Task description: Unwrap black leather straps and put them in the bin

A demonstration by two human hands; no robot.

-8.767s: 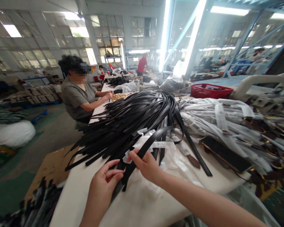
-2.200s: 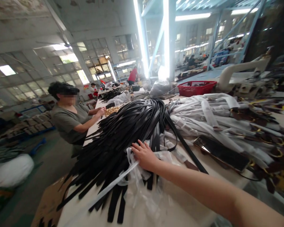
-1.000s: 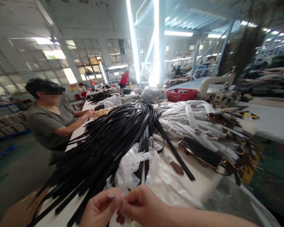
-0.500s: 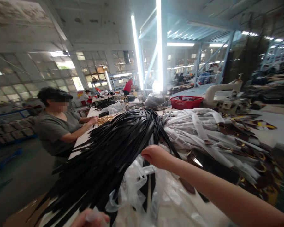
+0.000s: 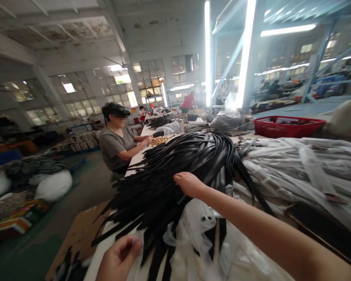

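Note:
A large heap of black straps point(image 5: 175, 168) spreads over a pale table point(image 5: 98, 249). Over the heap's middle is my right hand point(image 5: 188, 183), its fingers pressed together at the straps; whether it grips one is hidden. My left hand point(image 5: 121, 255), low and left of centre, pinches a bit of thin translucent plastic point(image 5: 140, 248) between thumb and finger. Crumpled translucent wrap point(image 5: 195, 222) lies below my right wrist, with black pieces partly under it. White-wrapped straps point(image 5: 298, 164) are piled to the right.
A person in a grey shirt point(image 5: 115, 144) works at the table's left side beside gold-coloured pieces point(image 5: 160, 141). A red basket point(image 5: 288, 127) stands at the back right, near a grey plastic bag point(image 5: 226, 120). White sacks point(image 5: 54, 185) lie on the floor at left.
The view has turned left. My right hand has moved from the wrap's top edge onto the black straps. My left hand has come further into view, still with plastic at its fingers.

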